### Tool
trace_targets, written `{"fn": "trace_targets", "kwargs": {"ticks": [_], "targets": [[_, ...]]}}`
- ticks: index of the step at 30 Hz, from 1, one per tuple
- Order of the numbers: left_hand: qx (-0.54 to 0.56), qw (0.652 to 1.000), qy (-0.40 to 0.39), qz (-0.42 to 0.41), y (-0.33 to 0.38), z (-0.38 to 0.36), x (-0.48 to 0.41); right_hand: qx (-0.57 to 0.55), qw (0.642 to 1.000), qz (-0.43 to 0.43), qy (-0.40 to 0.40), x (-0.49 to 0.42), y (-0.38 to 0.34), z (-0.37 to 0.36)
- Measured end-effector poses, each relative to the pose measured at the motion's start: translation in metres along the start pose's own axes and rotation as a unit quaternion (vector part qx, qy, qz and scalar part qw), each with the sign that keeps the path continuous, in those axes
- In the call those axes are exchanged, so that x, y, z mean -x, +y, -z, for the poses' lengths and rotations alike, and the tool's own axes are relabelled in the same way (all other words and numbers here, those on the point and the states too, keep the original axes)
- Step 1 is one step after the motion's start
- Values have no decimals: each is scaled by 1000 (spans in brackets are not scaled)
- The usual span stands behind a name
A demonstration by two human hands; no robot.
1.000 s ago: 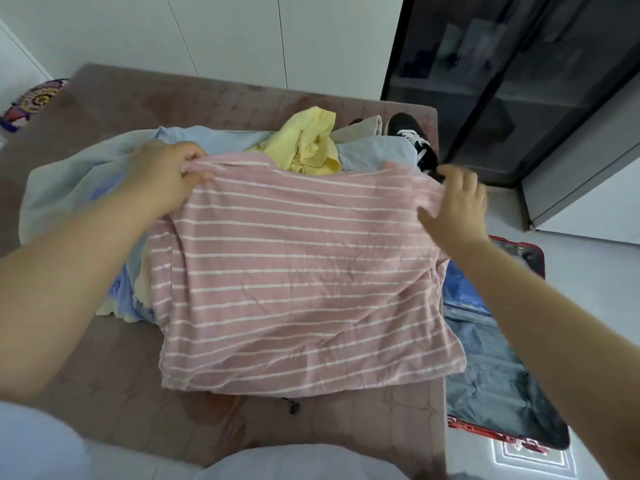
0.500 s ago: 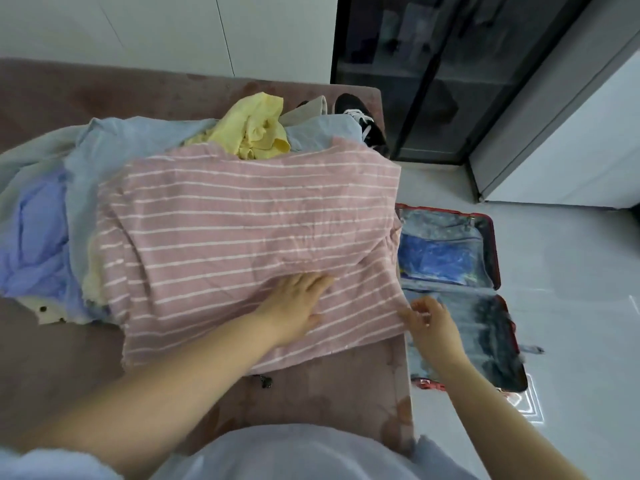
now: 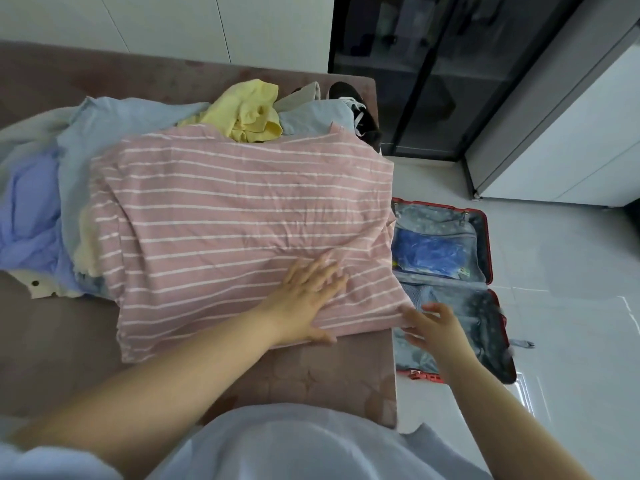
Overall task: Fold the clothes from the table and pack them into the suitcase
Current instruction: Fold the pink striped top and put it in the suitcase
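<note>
Now, left hand (image 3: 304,299) flat on striped shirt (image 3: 242,209) (palm down), right hand (image 3: 433,327) spread, empty.

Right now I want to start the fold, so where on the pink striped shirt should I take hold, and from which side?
Pinch the near right corner of the pink striped shirt, coming from the right. It lies at the table edge, free of the pile, beside the right hand, while the left hand lies flat on the cloth and would likely anchor it.
</note>
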State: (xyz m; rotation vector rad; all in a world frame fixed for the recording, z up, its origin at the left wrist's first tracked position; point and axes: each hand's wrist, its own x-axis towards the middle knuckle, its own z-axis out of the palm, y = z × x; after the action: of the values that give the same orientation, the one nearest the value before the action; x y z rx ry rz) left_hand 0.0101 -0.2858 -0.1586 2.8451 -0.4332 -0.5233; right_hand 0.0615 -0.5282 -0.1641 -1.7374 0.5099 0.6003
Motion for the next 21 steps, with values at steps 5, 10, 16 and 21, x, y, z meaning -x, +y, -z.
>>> {"fn": "trace_targets", "kwargs": {"ticks": [5, 10, 16, 21], "targets": [[57, 990, 111, -69, 20, -7, -8, 49, 996, 74, -26, 2, -7, 8], [79, 976, 185, -81, 27, -14, -4, 141, 980, 122, -68, 9, -4, 27], [115, 977, 151, -93, 44, -14, -3, 141, 987, 56, -52, 4, 2, 31], [96, 995, 18, 12, 51, -24, 2, 70, 996, -34, -35, 2, 8, 8]]}}
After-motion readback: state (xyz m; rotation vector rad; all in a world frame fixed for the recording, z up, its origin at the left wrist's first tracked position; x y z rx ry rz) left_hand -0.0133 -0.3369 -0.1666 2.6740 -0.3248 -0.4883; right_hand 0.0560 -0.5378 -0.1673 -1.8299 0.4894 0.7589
